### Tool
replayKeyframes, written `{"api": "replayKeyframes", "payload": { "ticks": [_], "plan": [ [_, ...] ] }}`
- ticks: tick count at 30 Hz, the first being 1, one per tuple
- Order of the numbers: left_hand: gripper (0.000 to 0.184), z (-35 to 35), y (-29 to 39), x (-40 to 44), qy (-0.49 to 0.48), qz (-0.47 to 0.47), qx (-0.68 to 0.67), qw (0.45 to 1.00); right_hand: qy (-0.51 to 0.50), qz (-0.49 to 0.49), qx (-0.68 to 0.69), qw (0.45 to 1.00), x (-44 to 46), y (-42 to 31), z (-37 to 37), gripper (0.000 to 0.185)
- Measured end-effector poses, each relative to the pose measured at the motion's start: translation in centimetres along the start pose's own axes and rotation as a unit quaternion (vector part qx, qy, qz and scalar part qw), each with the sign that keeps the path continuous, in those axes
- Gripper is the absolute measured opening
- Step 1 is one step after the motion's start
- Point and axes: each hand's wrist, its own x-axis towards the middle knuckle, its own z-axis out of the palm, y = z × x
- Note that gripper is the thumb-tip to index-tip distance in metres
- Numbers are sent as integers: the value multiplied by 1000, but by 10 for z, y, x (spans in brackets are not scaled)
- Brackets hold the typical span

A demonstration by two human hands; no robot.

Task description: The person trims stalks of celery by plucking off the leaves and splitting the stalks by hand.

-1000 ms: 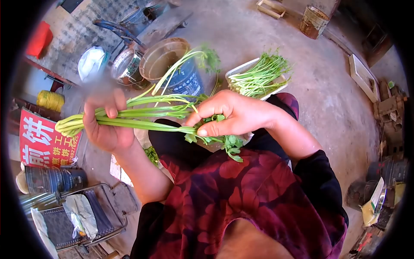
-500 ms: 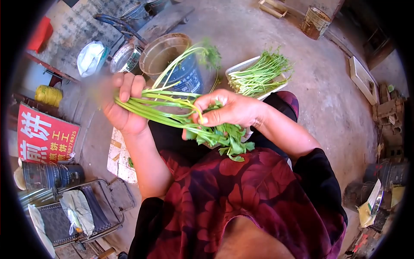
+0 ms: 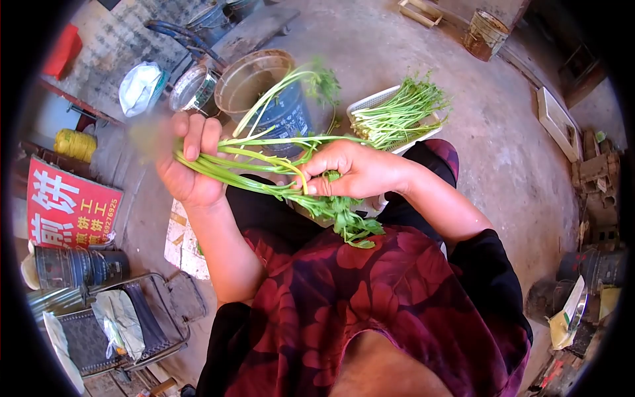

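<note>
A bunch of long green stalks (image 3: 241, 173) with leafy ends stretches between my two hands. My left hand (image 3: 192, 159) is wrapped round the stalk ends at the left. My right hand (image 3: 350, 171) pinches the stalks near their leaves, which hang down toward the patterned shirt. One yellowish stalk bends at my right fingertips. A few stalks with blurred leafy tops angle up in front of the blue bucket. Beyond my right hand, more greens (image 3: 397, 116) lie in a white basket (image 3: 360, 104).
The blue bucket (image 3: 288, 116) stands beyond my hands, beside a metal pot (image 3: 193, 89) and a white bag (image 3: 140, 89). A red sign (image 3: 69, 205) and a folding chair (image 3: 155, 317) are at the left. A rusty bucket (image 3: 485, 34) is at the far right.
My left hand has moved right and slightly up, closer to my right hand, along with the stalks. The leafy ends have shifted and hang lower than a second ago.
</note>
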Motion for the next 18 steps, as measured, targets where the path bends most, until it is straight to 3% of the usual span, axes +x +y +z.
{"api": "replayKeyframes", "payload": {
  "ticks": [4, 8, 10, 13, 15, 17, 18],
  "plan": [
    [25, 12, 2, -4, -11, 32, 90, 995, 95, -56, -64, 992, -1, 10, 4, 10],
    [26, 14, 8, -8, 16, 95, 165, 982, 176, -37, -156, 971, 2, 17, 18, 14],
    [19, 20, 4, -9, 58, 140, 223, 963, 214, -42, -115, 969, 3, 29, 22, 13],
    [35, 20, -1, -9, 66, 152, 266, 950, 264, -37, -64, 962, 4, 35, 22, 10],
    [35, 13, 15, -13, 106, 190, 237, 947, 296, -38, -56, 953, -1, 48, 13, 10],
    [36, 11, 32, -15, 146, 221, 224, 938, 376, 29, 65, 924, -18, 72, -3, 13],
    [36, 13, 40, -16, 170, 239, 227, 929, 407, 75, 45, 909, -25, 72, -9, 11]
  ]
}}
